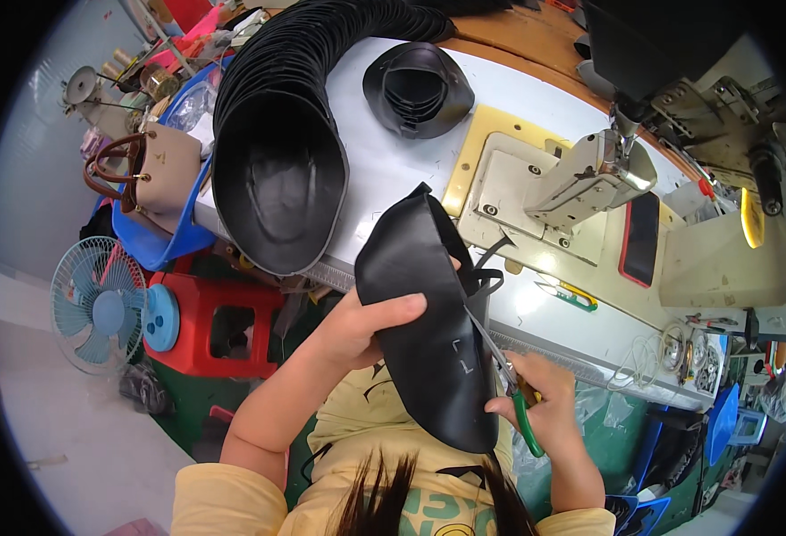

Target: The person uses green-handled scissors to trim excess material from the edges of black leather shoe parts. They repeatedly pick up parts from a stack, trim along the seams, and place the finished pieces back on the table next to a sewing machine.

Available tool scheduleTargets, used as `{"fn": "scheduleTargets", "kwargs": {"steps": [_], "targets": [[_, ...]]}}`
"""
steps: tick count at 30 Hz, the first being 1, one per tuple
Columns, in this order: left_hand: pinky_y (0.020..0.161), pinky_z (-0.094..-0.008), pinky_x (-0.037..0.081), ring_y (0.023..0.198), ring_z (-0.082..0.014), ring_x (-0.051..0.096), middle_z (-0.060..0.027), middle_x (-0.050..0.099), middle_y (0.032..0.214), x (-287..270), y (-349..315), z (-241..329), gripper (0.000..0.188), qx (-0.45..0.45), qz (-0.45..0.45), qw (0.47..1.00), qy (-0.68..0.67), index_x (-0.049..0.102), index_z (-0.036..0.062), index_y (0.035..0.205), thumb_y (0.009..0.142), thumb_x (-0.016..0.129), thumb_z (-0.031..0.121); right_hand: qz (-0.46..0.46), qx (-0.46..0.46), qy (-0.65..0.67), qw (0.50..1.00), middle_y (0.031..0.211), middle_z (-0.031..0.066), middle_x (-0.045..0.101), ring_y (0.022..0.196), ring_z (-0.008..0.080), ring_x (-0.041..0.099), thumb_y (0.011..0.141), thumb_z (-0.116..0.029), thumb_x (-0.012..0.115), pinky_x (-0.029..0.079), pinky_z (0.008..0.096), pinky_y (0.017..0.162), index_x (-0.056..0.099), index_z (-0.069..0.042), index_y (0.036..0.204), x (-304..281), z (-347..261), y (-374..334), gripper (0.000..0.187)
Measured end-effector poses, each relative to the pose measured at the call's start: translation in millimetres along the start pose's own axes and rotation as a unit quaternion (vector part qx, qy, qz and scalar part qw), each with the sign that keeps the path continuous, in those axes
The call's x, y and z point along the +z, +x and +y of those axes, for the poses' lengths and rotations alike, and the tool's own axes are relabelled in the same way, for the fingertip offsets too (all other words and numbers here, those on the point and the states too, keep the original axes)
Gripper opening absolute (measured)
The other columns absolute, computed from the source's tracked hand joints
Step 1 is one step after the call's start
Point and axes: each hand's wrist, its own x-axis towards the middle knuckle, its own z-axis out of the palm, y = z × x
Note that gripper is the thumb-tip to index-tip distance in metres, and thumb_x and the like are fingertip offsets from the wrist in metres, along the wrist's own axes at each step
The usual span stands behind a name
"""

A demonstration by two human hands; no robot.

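My left hand (370,323) grips a curved black leather-like piece (415,295), thumb on its outer face, other fingers mostly hidden behind it. In my right hand (540,393) is a pair of scissors (520,411) with green handles. Their blades lie along the piece's right edge; whether they are open there I cannot tell. Thin black strips (487,281) curl off that edge above the blades. Beyond my left hand a long nested stack of similar black pieces (281,179) lies on the white table (357,147). A smaller nested group (418,89) sits to its right.
A sewing machine (580,183) occupies the table's right side. Near it lie yellow-green thread snips (567,293) and a dark phone-like slab with a red rim (639,239). To the left are a handbag (165,170), a red stool (205,335) and a fan (102,308).
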Motion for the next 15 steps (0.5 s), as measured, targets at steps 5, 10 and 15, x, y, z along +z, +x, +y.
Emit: {"fn": "scheduleTargets", "kwargs": {"steps": [5, 10, 15], "targets": [[0.08, -0.0294, 0.047, 0.093, -0.0155, 0.056, -0.0079, 0.057, 0.102, -0.6, -2.6, -8.4, 0.04, 0.102, -0.002, 0.99, 0.094, 0.048, 0.0001, 0.115, 0.078, 0.061, 0.005, 0.007, 0.002, 0.005, 1.0, 0.061, 0.002, 0.044, 0.051, 0.0128, 0.04, 0.059, -0.033, 0.078, 0.034, 0.0247, 0.046, 0.06, -0.006, 0.107, -2.0, -2.3, -3.3, 0.058], [0.08, -0.0285, 0.044, 0.092, -0.0136, 0.054, -0.0058, 0.058, 0.103, -4.5, -4.3, -14.2, 0.034, 0.124, -0.027, 0.977, 0.173, 0.053, 0.0, 0.111, 0.078, 0.062, 0.005, 0.01, 0.024, -0.001, 1.0, 0.061, 0.0014, 0.045, 0.051, 0.0121, 0.04, 0.059, -0.034, 0.078, 0.034, 0.0236, 0.046, 0.059, -0.006, 0.109, -2.5, -11.2, 2.2, 0.06], [0.082, -0.0285, 0.044, 0.093, -0.0134, 0.053, -0.005, 0.057, 0.104, -5.9, -3.1, -16.1, 0.036, 0.126, -0.042, 0.976, 0.174, 0.052, 0.0001, 0.112, 0.078, 0.062, 0.005, 0.011, -0.009, -0.022, 1.0, 0.067, 0.0029, 0.047, 0.051, 0.0121, 0.042, 0.059, -0.033, 0.078, 0.036, 0.0234, 0.046, 0.059, -0.005, 0.108, -3.9, -7.4, -1.8, 0.06]]}}
